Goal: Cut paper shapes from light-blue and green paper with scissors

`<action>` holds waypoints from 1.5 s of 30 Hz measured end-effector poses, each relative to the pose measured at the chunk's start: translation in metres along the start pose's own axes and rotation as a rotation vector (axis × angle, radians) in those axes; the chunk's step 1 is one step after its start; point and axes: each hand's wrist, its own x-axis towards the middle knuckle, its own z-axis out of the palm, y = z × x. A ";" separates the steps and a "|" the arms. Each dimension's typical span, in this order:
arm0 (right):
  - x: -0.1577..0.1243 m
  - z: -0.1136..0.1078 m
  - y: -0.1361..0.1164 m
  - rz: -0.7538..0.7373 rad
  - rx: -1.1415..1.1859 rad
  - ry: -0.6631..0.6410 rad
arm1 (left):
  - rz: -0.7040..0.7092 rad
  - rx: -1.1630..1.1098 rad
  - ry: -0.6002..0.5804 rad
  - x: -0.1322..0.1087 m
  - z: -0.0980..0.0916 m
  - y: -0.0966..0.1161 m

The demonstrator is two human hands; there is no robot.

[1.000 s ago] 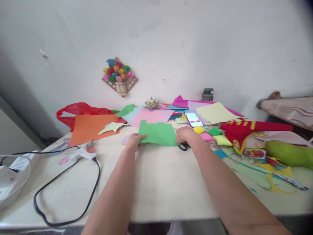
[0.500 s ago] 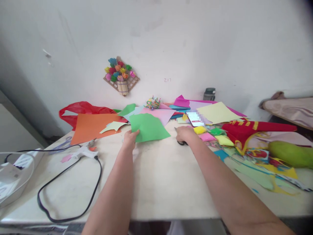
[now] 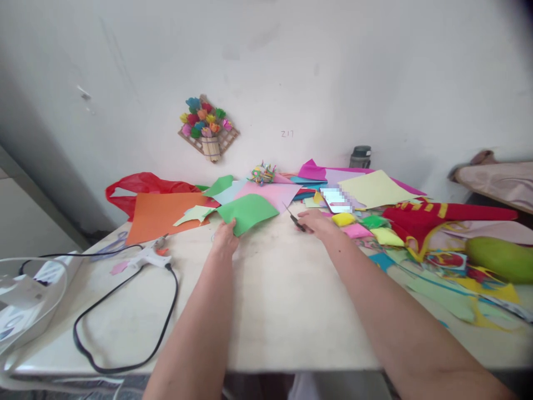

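Handheld green sheet (image 3: 250,212), just one! Black-handled scissors (image 3: 297,223): one pair. Small packets (image 3: 355,231), four in plain view, yes, four! Singles now: one orange sheet (image 3: 164,214), one glue gun (image 3: 150,256), one phone (image 3: 334,198), one bottle (image 3: 360,157). Wall: one flower hanging (image 3: 211,149), three digits (image 3: 287,134).

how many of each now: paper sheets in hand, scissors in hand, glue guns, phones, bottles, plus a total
Green sheet, in the left hand: 1
Scissors, in the right hand: 1
Glue gun: 1
Phone: 1
Bottle: 1
Total: 5
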 end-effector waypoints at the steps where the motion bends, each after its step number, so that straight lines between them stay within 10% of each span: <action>1: -0.001 0.002 -0.001 -0.014 0.113 -0.018 | -0.003 -0.018 0.022 0.000 0.001 0.000; 9: -0.012 0.009 -0.019 -0.128 1.179 -0.397 | -0.047 -0.231 0.070 0.001 0.001 0.001; 15: -0.019 0.013 -0.025 -0.275 0.984 -0.765 | -0.098 -0.311 0.094 0.000 0.002 0.005; 23: -0.019 0.012 -0.020 -0.264 0.730 -0.937 | -0.112 -0.393 0.163 -0.001 0.008 0.005; 45: -0.027 0.023 -0.029 -0.275 0.801 -0.833 | -0.126 -0.449 0.070 -0.006 0.013 0.003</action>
